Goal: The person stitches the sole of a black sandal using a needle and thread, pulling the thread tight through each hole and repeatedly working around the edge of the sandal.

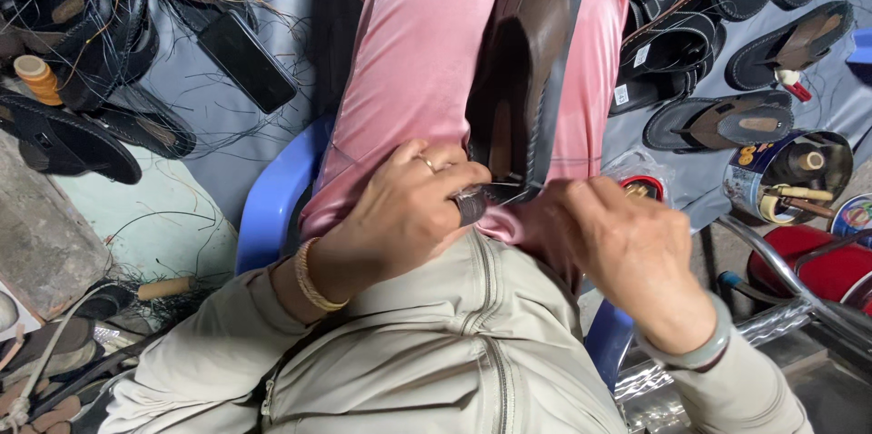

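Observation:
A dark brown sandal sole (pixel 522 53) with a stitched black edge lies lengthwise on my lap, over pink trousers (pixel 418 53). My left hand (pixel 404 212), with a ring and a gold bangle, grips the near end of the sole; a grey wrap covers its thumb. My right hand (pixel 627 248) is closed at the same end, just right of the sole, fingers pinched on something small that I cannot make out. Both hands almost touch at the sole's heel.
I sit on a blue plastic chair (pixel 272 202). Several finished black sandals (pixel 727 121) lie on a grey sheet to the right and left. A black phone (pixel 247 60) lies at the upper left. A round tin with spools and tools (pixel 788 175) stands at the right.

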